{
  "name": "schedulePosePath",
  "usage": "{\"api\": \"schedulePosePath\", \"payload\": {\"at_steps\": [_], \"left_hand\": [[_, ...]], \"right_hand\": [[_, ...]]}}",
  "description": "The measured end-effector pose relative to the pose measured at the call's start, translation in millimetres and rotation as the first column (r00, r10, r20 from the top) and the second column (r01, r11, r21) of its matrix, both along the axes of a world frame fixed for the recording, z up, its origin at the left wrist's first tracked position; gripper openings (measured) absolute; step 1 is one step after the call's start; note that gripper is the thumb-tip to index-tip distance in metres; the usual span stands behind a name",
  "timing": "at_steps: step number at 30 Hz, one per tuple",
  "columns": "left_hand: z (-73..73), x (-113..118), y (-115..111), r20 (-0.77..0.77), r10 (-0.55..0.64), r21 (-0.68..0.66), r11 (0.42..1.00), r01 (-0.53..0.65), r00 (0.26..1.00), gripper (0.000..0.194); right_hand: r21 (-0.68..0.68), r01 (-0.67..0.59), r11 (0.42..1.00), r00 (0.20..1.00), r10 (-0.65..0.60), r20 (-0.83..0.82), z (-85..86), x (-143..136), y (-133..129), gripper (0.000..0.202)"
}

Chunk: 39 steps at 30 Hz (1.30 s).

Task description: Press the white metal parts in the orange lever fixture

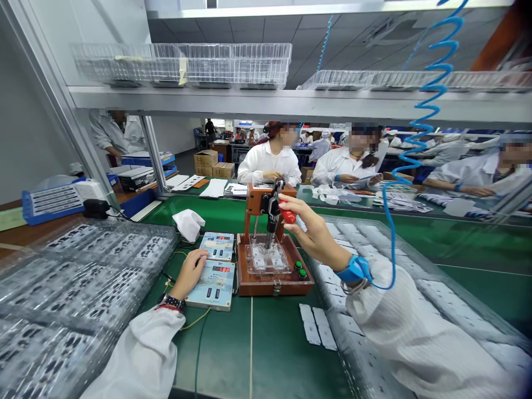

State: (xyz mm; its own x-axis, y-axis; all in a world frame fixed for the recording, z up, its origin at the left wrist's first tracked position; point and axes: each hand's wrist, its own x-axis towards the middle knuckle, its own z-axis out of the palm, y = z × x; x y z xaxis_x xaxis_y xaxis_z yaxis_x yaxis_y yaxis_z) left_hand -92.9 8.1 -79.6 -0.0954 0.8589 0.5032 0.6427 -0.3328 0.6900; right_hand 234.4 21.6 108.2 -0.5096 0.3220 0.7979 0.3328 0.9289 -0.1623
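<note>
The right hand (311, 230) had its grip closed around the red handle (287, 213) of the brown fixture (249, 284), which stood on the green table (286, 360). The left hand (191, 274) lay at nine o'clock from the fixture, touching the lower meter box (213, 285); whether its grip was wide or narrow could not be told. Two white strips (311, 325) lay at about five o'clock from the fixture, between it and the right-hand trays (366, 354).

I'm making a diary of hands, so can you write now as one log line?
right hand: holding red handle | left hand: at display boxes | green buttons: untouched | white strips: on green bench
</note>
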Motion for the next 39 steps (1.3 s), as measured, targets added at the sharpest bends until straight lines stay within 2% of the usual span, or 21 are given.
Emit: {"api": "schedulePosePath", "payload": {"at_steps": [9,14,17,19,21,23,24,25,26,28,30,31,33,35,37,39], "left_hand": [[1.7,0,-1,-0.003,0.006,-0.01,1.0,-0.006,1.0,0.035],[1.6,0,-1,-0.007,0.01,-0.008,1.0,-0.01,1.0,0.036],[2.6,1,-1,-0.013,0.014,-0.009,1.0,-0.015,1.0,0.036],[4.1,0,-2,-0.021,0.015,-0.013,1.0,-0.015,1.0,0.035],[5.8,0,-3,-0.032,0.015,-0.021,1.0,-0.015,0.999,0.036],[7.0,-1,-4,-0.044,0.014,-0.03,0.999,-0.015,0.999,0.036],[7.2,-1,-4,-0.05,0.014,-0.034,0.999,-0.015,0.999,0.037],[7.2,-2,-4,-0.055,0.013,-0.037,0.999,-0.015,0.998,0.037],[6.9,-3,-3,-0.06,0.011,-0.039,0.999,-0.013,0.998,0.037],[5.8,-3,-1,-0.064,0.007,-0.037,0.999,-0.009,0.998,0.038],[4.4,-4,0,-0.061,0.004,-0.031,0.999,-0.006,0.998,0.039],[3.8,-4,1,-0.057,0.003,-0.028,1.0,-0.005,0.998,0.04],[2.9,-4,3,-0.049,0.002,-0.023,1.0,-0.003,0.999,0.04],[2.4,-4,4,-0.042,0.0,-0.023,1.0,-0.001,0.999,0.04],[2.6,-4,4,-0.04,0.0,-0.028,1.0,-0.002,0.999,0.04],[3.1,-4,4,-0.043,0.003,-0.035,0.999,-0.005,0.999,0.042]], "right_hand": [[0.07,-0.022,0.997,1.0,0.022,0.001,0.2,1,7,0.029],[0.115,-0.002,0.993,1.0,0.002,0.001,1.8,1,2,0.028],[0.093,0.025,0.995,0.995,-0.016,-0.101,27.0,-4,1,0.032],[-0.007,0.064,0.998,0.981,-0.064,-0.183,57.5,-12,12,0.037],[-0.158,0.078,0.984,0.976,-0.108,-0.191,90.8,-23,36,0.041],[-0.365,0.105,0.925,0.983,-0.151,-0.1,115.7,-33,65,0.039],[-0.471,0.182,0.863,0.977,-0.213,-0.012,122.0,-35,79,0.036],[-0.519,0.287,0.805,0.951,-0.303,0.056,123.5,-35,91,0.03],[-0.506,0.383,0.773,0.915,-0.393,0.092,119.9,-32,98,0.022],[-0.333,0.539,0.774,0.825,-0.564,0.025,98.7,-18,100,0.005],[-0.113,0.608,0.786,0.78,-0.618,-0.1,62.7,4,88,0.012],[-0.086,0.621,0.779,0.774,-0.627,-0.091,41.4,15,78,0.017],[-0.188,0.559,0.808,0.829,-0.551,0.096,-2.8,36,57,0.02],[-0.234,0.501,0.833,0.861,-0.452,0.232,-42.1,48,39,0.019],[-0.255,0.429,0.867,0.883,-0.343,0.321,-70.8,50,26,0.019],[-0.271,0.333,0.903,0.891,-0.208,0.404,-87.1,44,18,0.022]]}}
